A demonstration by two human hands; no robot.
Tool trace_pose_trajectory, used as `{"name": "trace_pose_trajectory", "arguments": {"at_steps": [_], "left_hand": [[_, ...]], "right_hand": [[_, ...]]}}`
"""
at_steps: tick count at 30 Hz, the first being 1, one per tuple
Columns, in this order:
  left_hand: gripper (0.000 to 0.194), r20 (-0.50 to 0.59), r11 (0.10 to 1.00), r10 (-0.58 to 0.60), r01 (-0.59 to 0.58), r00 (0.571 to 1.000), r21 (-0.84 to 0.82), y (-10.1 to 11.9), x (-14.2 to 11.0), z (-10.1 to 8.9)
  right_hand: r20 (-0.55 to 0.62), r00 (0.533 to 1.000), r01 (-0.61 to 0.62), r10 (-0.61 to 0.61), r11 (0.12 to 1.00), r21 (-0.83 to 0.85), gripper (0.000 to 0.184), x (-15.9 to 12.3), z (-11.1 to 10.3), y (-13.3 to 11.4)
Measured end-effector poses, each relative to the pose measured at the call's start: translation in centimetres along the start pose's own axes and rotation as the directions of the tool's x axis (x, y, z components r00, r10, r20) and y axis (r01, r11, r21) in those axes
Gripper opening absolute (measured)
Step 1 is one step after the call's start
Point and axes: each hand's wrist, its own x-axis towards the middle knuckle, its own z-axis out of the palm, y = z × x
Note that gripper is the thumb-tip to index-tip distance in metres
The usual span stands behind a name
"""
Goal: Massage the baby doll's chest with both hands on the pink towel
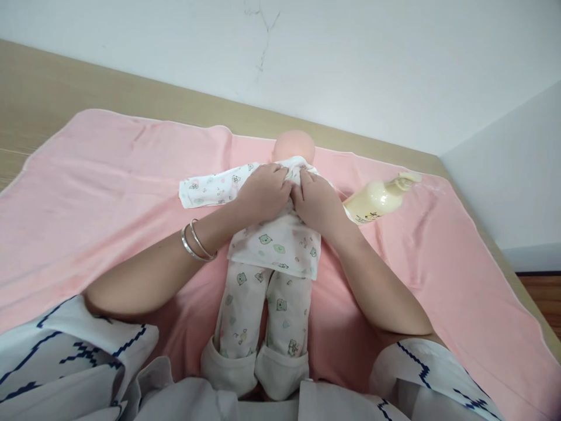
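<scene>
A baby doll lies stretched out on a pink blanket, its head away from me. It wears a white printed top and matching printed trousers with folded white cuffs over the feet. My left hand and my right hand meet on the upper chest of the top, fingers curled and pinching its fabric near the neckline. One sleeve of the top stretches out to the left; the other side is mostly hidden behind my right hand. Two silver bangles circle my left wrist.
A pump bottle of pale yellow liquid lies tilted on the blanket, right of the doll. Under the blanket is a wooden surface, bordered by a white wall at the back and right. The blanket has folds and creases.
</scene>
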Motion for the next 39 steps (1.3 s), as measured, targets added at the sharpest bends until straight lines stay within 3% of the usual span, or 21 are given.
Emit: {"name": "trace_pose_trajectory", "arguments": {"at_steps": [3,7,11,16,24,31,35,39], "left_hand": [[0.028,0.017,0.996,-0.087,0.088,0.996,-0.018,-1.6,1.0,0.5],[0.031,-0.029,0.974,-0.226,0.226,0.974,-0.005,-1.7,1.0,1.1],[0.033,-0.089,0.975,-0.221,0.221,0.971,-0.012,-1.0,0.5,1.4],[0.036,-0.098,0.973,-0.232,0.23,0.968,-0.036,-0.7,0.4,1.4],[0.036,-0.096,0.977,-0.214,0.212,0.972,-0.03,-0.8,0.5,1.4],[0.034,-0.037,0.989,-0.135,0.137,0.99,0.051,1.5,-0.8,0.0],[0.032,0.015,0.995,-0.101,0.101,0.995,0.001,2.4,-1.0,-0.9],[0.029,0.055,0.988,-0.14,0.144,0.989,-0.065,1.6,-0.1,-1.0]], "right_hand": [[-0.022,1.0,0.02,-0.021,0.999,-0.036,0.043,-0.7,-0.4,-1.0],[-0.049,0.999,0.012,-0.012,1.0,0.001,0.038,-0.6,-0.4,-1.3],[-0.034,0.999,-0.03,0.033,0.994,0.109,0.04,0.4,0.1,-0.2],[-0.046,0.996,-0.074,0.081,0.987,0.143,0.065,1.0,1.2,0.9],[-0.039,0.996,-0.075,0.082,0.987,0.145,0.066,0.9,1.2,0.9],[-0.018,1.0,-0.022,0.026,0.983,0.182,0.05,1.1,0.3,1.5],[0.041,0.999,-0.01,0.005,0.992,0.126,0.057,1.2,-0.1,1.5],[0.079,0.997,-0.013,0.011,1.0,0.024,0.066,0.7,0.0,0.8]]}}
